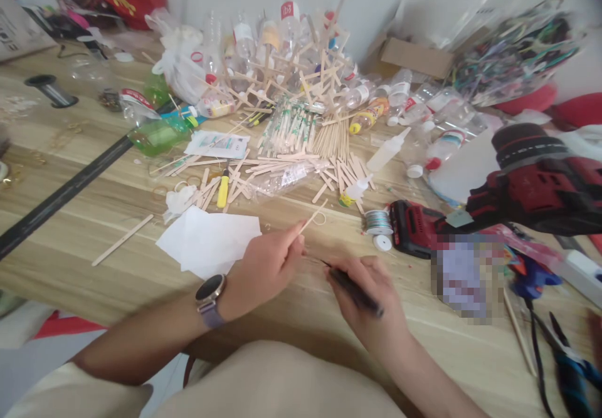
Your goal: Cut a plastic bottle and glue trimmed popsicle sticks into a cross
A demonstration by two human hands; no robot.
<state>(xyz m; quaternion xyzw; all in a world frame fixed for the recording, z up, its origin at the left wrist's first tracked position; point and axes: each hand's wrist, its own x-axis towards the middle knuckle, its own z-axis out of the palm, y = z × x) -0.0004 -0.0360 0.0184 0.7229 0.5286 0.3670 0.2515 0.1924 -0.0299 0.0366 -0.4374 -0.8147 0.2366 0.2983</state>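
Note:
My left hand (pixel 270 261), a watch on its wrist, is closed around a slim wooden stick (pixel 314 215). The stick points up and away, and a small pale loop, perhaps a rubber band, hangs near its far end. In my right hand (pixel 369 292) is a black pen (pixel 350 286), its thin tip aimed left toward the left hand's fingertips. The tip appears just short of them. White paper sheets (pixel 211 236) lie left of my left hand. A spool of thread (pixel 377 222) stands beyond my right hand.
Craft sticks (pixel 286 162), a yellow-handled screwdriver (pixel 223 189) and plastic bottles (pixel 244 39) crowd the table's back. A red cordless drill (pixel 531 180) stands at right, with pliers (pixel 567 355) nearer. A single craft stick (pixel 122 240) lies left. A black strip (pixel 70 189) crosses the left side.

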